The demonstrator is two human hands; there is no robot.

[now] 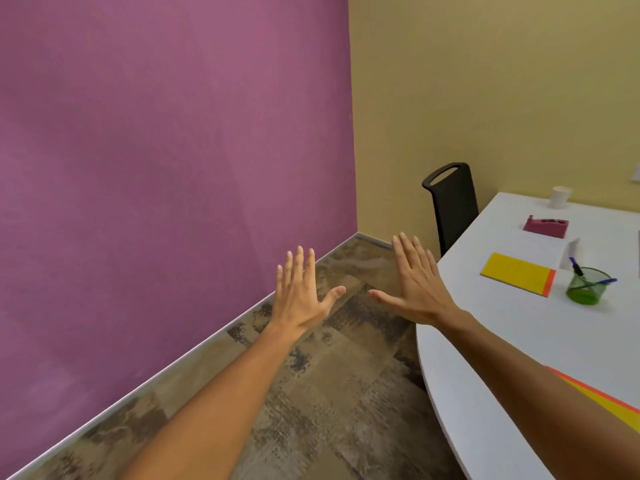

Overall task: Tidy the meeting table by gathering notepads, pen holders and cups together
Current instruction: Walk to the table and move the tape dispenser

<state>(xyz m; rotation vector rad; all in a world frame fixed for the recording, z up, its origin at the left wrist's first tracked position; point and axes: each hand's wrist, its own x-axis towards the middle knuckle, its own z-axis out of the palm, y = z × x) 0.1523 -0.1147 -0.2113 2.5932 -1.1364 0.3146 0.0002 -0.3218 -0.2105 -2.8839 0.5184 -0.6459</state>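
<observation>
My left hand (300,292) and my right hand (414,284) are stretched out in front of me over the floor, fingers straight and spread, holding nothing. To the right lies the white meeting table (502,341). On it rest a yellow notepad with an orange edge (517,273), a green glass pen holder with blue pens (587,285), a magenta pen holder (545,227) and a white cup (560,196) at the far end. Another yellow and orange notepad (613,405) peeks out beside my right forearm.
A black chair (453,206) stands at the table's far left corner against the beige wall. A purple wall (173,168) fills the left side. Patterned carpet (329,393) lies between the wall and the table. A white folded card (573,252) stands behind the green holder.
</observation>
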